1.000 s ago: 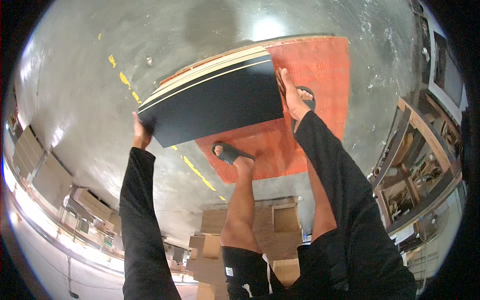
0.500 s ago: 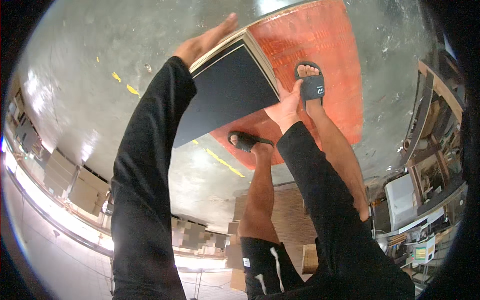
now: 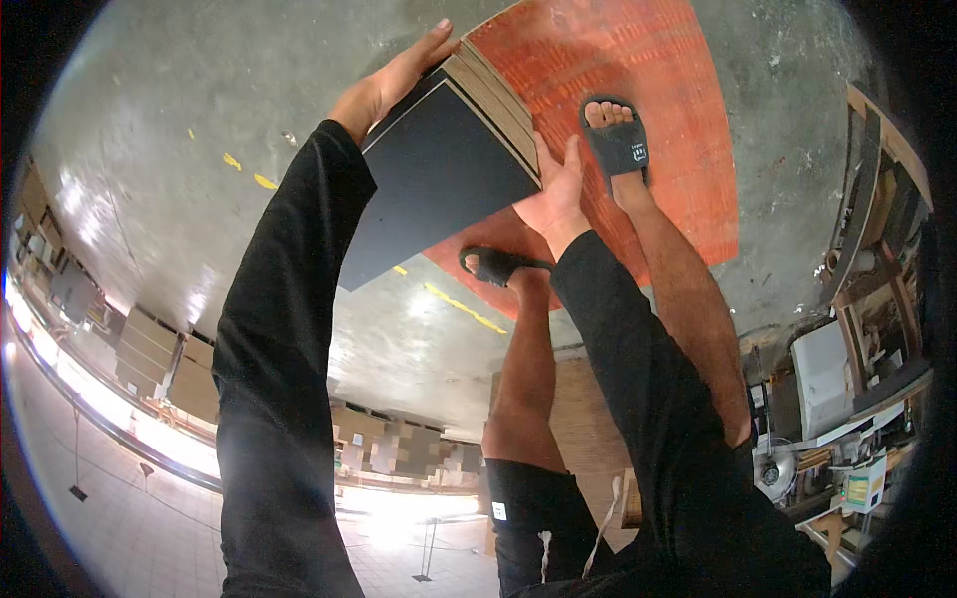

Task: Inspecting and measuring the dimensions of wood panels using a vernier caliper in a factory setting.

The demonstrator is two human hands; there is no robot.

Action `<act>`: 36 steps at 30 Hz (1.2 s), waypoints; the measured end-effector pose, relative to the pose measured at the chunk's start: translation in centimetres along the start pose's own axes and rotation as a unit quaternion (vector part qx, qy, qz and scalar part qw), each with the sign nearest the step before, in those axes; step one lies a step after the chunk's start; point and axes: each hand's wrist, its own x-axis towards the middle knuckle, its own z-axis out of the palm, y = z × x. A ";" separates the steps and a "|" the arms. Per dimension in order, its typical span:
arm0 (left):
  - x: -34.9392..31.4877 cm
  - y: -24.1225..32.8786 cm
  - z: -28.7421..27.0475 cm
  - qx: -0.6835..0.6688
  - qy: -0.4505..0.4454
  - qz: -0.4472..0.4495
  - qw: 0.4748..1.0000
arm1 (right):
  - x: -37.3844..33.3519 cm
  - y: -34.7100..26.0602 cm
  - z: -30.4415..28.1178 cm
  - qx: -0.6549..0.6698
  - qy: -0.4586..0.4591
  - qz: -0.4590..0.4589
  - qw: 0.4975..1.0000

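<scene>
The left hand [image 3: 394, 82] up top, fingers straight, and the right hand [image 3: 558, 196] above the middle, thumb spread, touch black boards [image 3: 439, 184].

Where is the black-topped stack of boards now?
In the head view, the black-topped stack of boards is upper left of centre, between the left hand at its far edge and the right hand at its right end.

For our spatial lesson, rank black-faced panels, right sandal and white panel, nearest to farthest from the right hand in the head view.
Right hand:
1. Black-faced panels, left, touching it.
2. Right sandal, upper right.
3. White panel, far right.
</scene>
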 end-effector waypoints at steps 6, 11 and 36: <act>-1.2 -0.1 -1.6 -0.012 -0.026 0.018 0.999 | -0.1 1.7 1.9 0.024 0.039 -0.002 0.999; -3.4 -1.1 -1.2 0.069 0.035 0.021 0.997 | -0.9 2.6 0.8 0.100 -0.002 -0.005 0.995; -10.9 -9.3 -2.5 0.234 0.176 0.033 0.956 | 0.1 5.9 -0.2 -0.111 -0.158 0.000 0.981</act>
